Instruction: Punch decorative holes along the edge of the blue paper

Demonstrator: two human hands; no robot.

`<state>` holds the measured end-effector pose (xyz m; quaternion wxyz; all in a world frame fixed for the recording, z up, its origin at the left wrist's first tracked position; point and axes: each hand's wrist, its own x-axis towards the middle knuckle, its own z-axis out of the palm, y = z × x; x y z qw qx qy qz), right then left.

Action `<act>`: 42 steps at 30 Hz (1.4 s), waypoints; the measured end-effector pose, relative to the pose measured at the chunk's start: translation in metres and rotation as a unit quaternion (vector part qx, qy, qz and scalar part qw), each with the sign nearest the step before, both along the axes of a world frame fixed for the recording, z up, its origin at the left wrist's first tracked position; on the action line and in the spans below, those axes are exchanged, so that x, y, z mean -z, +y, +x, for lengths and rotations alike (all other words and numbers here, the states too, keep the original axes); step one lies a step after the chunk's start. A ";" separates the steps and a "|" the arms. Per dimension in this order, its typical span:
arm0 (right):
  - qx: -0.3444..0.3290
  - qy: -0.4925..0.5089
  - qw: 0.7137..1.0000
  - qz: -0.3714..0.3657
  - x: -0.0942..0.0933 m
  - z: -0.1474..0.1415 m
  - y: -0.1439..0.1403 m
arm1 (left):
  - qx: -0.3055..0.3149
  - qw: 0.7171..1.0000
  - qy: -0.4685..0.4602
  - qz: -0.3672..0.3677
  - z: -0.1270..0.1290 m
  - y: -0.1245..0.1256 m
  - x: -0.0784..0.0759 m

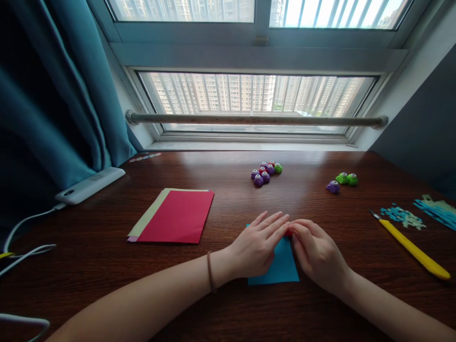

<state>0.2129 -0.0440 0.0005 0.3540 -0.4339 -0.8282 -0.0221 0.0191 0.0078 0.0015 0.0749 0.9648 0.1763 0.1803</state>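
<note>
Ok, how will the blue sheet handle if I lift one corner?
Probably light and floppy: the blue sheet looks thin, like paper. It lies flat on the glossy tabletop, so a push would likely slide it, though the left hand over it may hold it back.

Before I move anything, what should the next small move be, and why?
Probably a gentle squeeze of the right hand on the small red object: its fingers already close around it at the far end of the blue paper, and the left hand lies flat across that sheet, which should steady it.
</note>
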 end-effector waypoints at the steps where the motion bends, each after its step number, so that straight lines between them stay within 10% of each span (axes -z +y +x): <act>1: 0.012 0.012 1.000 -0.004 0.001 0.002 0.001 | -0.011 1.000 0.000 0.006 0.000 -0.001 0.000; 15: 0.123 0.191 0.962 -0.151 0.016 0.044 0.037 | -0.064 0.995 0.049 -0.050 -0.002 -0.003 -0.001; 21: 0.053 0.405 0.871 -0.274 0.006 0.060 0.052 | -0.066 0.994 -0.028 -0.088 -0.004 -0.004 0.000; 26: -0.044 0.443 0.829 -0.338 0.002 0.040 0.039 | -0.168 0.895 -0.295 -0.289 -0.005 0.005 0.004; 29: -0.054 0.445 0.828 -0.336 0.003 0.034 0.033 | -0.154 0.836 -0.273 -0.450 -0.005 0.012 0.004; 42: 0.133 0.503 0.825 -0.220 0.025 0.092 0.072 | -0.162 0.823 -0.248 -0.485 -0.004 0.015 -0.001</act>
